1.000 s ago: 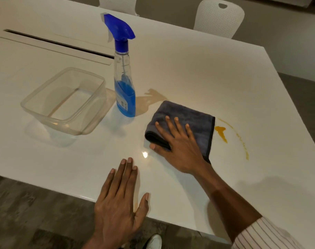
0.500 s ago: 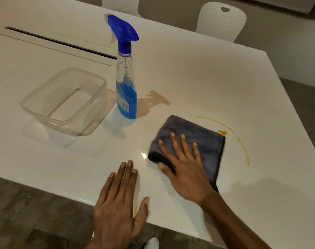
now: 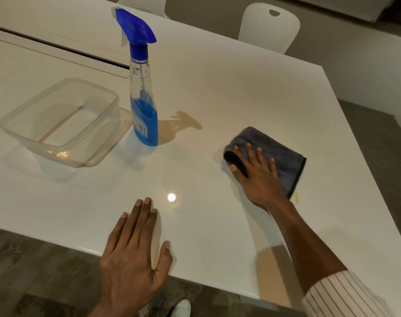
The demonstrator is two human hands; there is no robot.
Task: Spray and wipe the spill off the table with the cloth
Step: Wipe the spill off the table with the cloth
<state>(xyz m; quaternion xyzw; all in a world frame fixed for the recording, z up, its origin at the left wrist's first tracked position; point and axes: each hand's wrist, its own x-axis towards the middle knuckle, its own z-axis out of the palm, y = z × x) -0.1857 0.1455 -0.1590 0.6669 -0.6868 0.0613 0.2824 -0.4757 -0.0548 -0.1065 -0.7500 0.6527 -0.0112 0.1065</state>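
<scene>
Head view: a clear plastic container [image 3: 60,124] and a blue spray bottle [image 3: 142,92] are seen on the white surface [image 3: 240,92]. The left hand [image 3: 133,259] is laid flat, fingers extended. The folded grey cloth [image 3: 277,154] is pressed down by the flattened right hand [image 3: 256,177], beside a yellow spill trace [image 3: 296,197].

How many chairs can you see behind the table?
2. One chair stands at the table's far edge, right of centre; another chair is cut off by the frame's top. Others may be hidden.

A folded dark grey cloth [image 3: 279,152] lies flat on the white counter [image 3: 229,88], a small yellow smear [image 3: 297,197] just beside its near corner, the blue spray bottle [image 3: 142,92] upright well apart.
</scene>
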